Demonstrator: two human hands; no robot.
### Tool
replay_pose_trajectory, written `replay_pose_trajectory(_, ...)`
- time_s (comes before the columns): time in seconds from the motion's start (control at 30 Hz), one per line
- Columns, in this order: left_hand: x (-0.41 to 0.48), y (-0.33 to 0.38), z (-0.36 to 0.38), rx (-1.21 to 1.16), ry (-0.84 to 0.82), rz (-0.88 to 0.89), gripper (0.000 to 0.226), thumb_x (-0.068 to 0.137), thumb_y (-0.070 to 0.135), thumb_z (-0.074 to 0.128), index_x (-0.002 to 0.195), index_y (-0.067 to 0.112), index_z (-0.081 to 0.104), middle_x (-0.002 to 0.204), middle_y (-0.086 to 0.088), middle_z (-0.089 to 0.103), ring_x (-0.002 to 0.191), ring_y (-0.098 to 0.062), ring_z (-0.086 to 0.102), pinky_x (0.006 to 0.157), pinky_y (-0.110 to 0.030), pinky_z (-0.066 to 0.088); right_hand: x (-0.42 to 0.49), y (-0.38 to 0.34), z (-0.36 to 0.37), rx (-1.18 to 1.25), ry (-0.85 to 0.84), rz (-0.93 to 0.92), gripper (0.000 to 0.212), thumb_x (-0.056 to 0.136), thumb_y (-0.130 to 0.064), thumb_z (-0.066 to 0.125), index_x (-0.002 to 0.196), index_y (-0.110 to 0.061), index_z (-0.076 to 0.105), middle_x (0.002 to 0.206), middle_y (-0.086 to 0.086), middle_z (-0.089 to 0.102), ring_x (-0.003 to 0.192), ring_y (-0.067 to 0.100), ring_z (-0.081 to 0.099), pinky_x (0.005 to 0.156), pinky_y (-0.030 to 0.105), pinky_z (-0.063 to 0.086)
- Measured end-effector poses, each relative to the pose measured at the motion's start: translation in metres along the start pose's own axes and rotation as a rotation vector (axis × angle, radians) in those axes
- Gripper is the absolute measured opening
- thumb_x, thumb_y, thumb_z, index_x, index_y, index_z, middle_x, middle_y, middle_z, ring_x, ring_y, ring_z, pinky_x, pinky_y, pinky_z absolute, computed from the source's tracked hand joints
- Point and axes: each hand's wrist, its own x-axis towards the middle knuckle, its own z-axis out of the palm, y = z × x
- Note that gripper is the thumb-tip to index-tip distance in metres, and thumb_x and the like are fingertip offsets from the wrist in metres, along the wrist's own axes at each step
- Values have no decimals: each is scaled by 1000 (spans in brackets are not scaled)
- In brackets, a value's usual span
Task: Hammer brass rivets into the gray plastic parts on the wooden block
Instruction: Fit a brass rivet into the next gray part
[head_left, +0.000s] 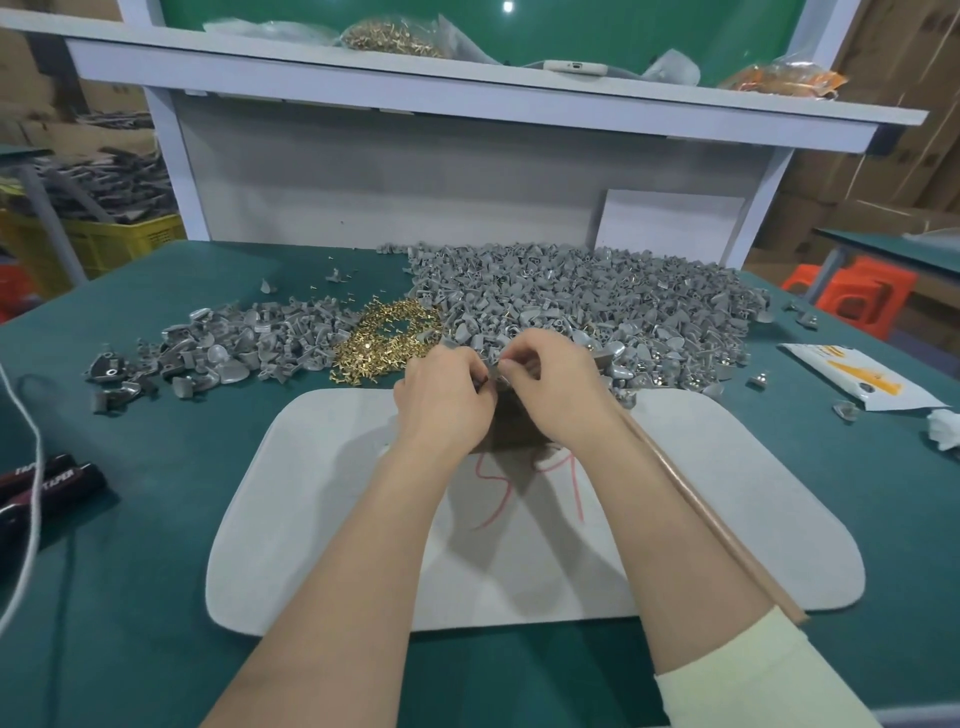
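Note:
My left hand (441, 395) and my right hand (558, 387) meet above the brown wooden block (511, 426), which stands on a grey mat (519, 545). Fingertips of both hands pinch a small gray plastic part (496, 370) between them; any rivet there is hidden. A long wooden hammer handle (711, 514) runs from under my right hand toward the lower right; its head is hidden. A heap of brass rivets (387, 338) lies just behind my left hand. A big pile of gray plastic parts (597, 296) spreads behind and to the right.
A smaller pile of gray parts (218, 353) lies at the left. Black-handled tools (41, 483) and a white cord (31, 467) sit at the left edge. A white packet (857, 376) lies at the right. A shelf (467, 88) overhangs the back.

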Motion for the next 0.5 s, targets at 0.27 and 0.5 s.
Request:
replay_pose_trajectory(0.27,0,-1,-2,-32,-9,-1,21,88,29,60,108,28,65,118,4,63,117,-23,53,100,-41,41,1,2,-6,223,54,70,12,85,-7,63,83,-18,63,86,0,65,83,13,60,85,28,50)
replay_pose_trajectory(0.5,0,5,-5,-173,64,121,13,91,19,58,98,23,68,112,0,64,111,-23,55,96,-40,43,2,2,-6,281,33,37,28,85,-3,63,75,-28,58,76,-13,61,72,1,57,76,17,48)
